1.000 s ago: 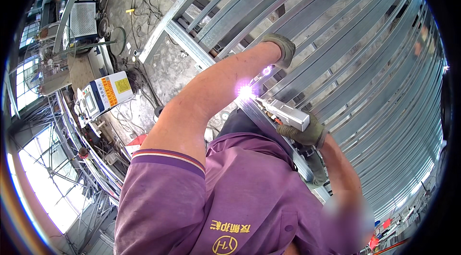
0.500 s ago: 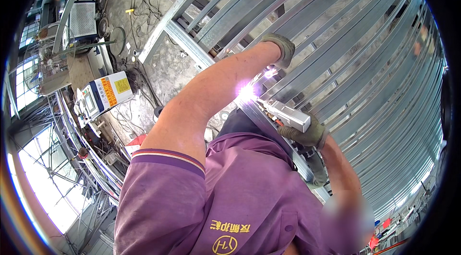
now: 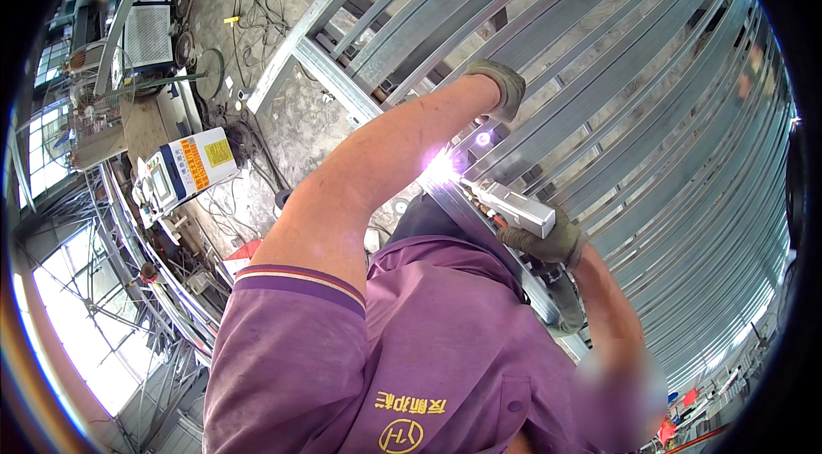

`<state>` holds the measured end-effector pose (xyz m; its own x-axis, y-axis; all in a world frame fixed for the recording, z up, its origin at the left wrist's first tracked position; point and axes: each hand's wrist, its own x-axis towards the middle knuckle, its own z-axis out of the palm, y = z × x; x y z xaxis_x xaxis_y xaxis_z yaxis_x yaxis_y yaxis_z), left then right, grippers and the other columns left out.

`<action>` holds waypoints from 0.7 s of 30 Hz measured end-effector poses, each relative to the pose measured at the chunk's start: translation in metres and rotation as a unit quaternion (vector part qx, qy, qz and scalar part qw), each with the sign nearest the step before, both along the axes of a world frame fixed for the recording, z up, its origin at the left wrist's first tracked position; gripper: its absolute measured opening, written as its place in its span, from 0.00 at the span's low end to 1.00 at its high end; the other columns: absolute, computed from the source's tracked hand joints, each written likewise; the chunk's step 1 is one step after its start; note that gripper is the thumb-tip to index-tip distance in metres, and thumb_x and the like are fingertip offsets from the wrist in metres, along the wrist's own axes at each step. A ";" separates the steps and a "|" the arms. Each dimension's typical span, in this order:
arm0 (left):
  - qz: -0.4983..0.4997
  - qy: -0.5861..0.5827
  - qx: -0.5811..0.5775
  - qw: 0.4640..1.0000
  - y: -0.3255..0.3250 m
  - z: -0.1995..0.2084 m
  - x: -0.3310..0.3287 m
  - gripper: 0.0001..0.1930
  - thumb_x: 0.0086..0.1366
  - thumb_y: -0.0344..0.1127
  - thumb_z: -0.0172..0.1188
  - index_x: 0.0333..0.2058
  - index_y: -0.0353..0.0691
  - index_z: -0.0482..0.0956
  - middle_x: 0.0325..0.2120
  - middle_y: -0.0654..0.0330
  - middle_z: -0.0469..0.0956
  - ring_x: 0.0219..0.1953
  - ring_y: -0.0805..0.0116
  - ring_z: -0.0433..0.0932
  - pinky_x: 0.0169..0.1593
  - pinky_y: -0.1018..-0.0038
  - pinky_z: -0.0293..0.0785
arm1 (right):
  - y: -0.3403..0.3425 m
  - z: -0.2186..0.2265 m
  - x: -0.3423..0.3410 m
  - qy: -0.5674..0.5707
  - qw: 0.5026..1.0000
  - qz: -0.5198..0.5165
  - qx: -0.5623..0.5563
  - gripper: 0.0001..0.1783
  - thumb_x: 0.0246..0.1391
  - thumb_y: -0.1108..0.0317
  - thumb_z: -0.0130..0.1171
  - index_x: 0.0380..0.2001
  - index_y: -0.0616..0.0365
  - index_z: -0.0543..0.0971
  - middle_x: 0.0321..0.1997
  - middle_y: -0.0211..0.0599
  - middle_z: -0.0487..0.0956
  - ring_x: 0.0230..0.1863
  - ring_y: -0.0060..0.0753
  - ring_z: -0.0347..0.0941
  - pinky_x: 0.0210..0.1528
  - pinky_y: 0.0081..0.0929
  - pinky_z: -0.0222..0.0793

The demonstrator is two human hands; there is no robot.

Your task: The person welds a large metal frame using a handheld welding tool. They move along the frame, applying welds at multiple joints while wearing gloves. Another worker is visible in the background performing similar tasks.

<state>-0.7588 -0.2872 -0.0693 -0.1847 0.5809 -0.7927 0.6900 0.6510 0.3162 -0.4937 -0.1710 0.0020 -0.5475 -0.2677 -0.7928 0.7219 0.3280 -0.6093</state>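
- Near centre, right hand (image 3: 552, 243) grasps pale torch (image 3: 515, 208).
- Torch's long axis diagonal, nozzle (image 3: 472, 184) up-left toward bright arc (image 3: 443, 166).
- Left hand (image 3: 507, 89): grip cannot be determined.

Open gaps between the steel bars (image 3: 538, 130) at upper right leave passage; at centre, the bright arc (image 3: 442, 166), welding torch (image 3: 518, 209) and left forearm (image 3: 342, 163) obstruct.
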 end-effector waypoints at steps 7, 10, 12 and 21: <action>-0.032 -0.023 -0.014 0.999 0.013 -0.017 -0.003 0.25 0.69 0.56 0.68 0.51 0.41 0.92 0.47 0.52 0.91 0.51 0.55 0.90 0.56 0.57 0.84 | -0.012 -0.034 0.044 0.054 0.998 -0.026 -0.034 0.40 0.59 0.43 0.78 0.67 0.55 0.82 0.61 0.43 0.86 0.59 0.38 0.83 0.63 0.36 0.79; -0.043 -0.007 0.001 0.999 -0.003 -0.045 0.008 0.32 0.68 0.62 0.65 0.56 0.40 0.89 0.55 0.49 0.88 0.58 0.49 0.86 0.63 0.55 0.80 | -0.019 -0.086 0.081 0.017 0.997 0.013 0.075 0.59 0.43 0.25 0.80 0.67 0.57 0.79 0.61 0.48 0.86 0.59 0.45 0.83 0.65 0.39 0.78; -0.058 0.021 0.004 0.998 -0.011 -0.065 0.011 0.37 0.67 0.66 0.64 0.59 0.39 0.87 0.60 0.48 0.86 0.62 0.45 0.83 0.67 0.54 0.77 | -0.021 -0.062 0.067 0.018 0.998 0.021 0.064 0.53 0.47 0.25 0.77 0.63 0.57 0.83 0.55 0.50 0.89 0.53 0.44 0.86 0.59 0.40 0.80; -0.038 0.025 -0.060 0.997 0.002 -0.011 0.024 0.20 0.71 0.48 0.63 0.43 0.36 0.93 0.36 0.53 0.93 0.42 0.58 0.92 0.53 0.56 0.84 | -0.024 -0.077 0.166 0.230 0.963 -0.011 0.138 0.40 0.60 0.27 0.69 0.60 0.48 0.86 0.54 0.46 0.90 0.53 0.46 0.88 0.59 0.38 0.81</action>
